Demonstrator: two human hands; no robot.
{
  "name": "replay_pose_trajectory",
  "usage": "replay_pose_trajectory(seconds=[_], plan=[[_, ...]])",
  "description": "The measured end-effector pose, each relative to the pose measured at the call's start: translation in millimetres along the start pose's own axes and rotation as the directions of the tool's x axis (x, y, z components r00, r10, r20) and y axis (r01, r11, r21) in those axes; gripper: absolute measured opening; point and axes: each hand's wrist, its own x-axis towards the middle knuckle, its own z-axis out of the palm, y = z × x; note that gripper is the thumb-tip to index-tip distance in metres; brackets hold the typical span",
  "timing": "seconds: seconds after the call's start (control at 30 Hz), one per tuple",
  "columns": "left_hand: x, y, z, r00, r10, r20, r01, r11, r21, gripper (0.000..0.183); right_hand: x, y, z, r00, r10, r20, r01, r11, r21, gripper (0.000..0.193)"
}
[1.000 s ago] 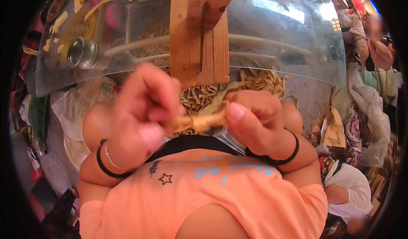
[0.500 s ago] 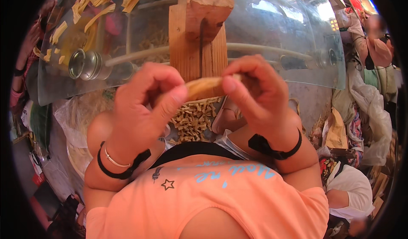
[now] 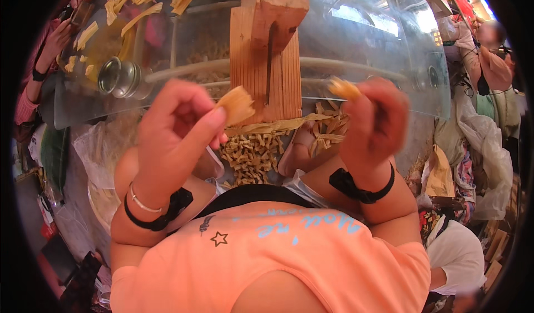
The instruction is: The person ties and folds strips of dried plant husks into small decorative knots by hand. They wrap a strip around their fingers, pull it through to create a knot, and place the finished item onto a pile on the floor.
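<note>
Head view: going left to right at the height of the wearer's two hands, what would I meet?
Round silvery metal fitting, bare left hand, fibrous yellowish-tan piece it pinches, reddish-brown wooden block, second fibrous yellowish-tan piece, bare right hand pinching that, crumpled translucent whitish plastic sheet.

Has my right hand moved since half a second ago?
Yes, to the right: your right hand now sits well clear of the wooden board, whereas its fingertips then were near the board's right edge.

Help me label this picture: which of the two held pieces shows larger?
The broad yellow piece in the left hand; the narrower piece in the right hand shows less.
</note>
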Motion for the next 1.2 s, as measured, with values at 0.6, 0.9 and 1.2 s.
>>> replay_pose_trajectory(seconds=[0.6, 0.9, 1.2], plan=[[-34.6, -13.0, 41.1, 0.856, 0.130, 0.501, 0.061, 0.936, -0.346, 0.050, -12.6, -77.9, 14.9, 0.797, 0.167, 0.580, -0.555, 0.582, 0.594, 0.014], [-21.3, -11.0, 17.1, 0.866, 0.197, 0.460, -0.267, 0.959, 0.092, 0.030, 0.5, -40.7, -43.4, 0.524, 0.370, 0.767, -0.571, 0.821, -0.005, 0.039], [4.2, -19.3, 33.1, 0.745, 0.604, 0.282, -0.664, 0.714, 0.222, 0.030, -35.2, -46.8, -12.2, 0.173, -0.006, 0.985, -0.812, 0.564, 0.146, 0.053]])
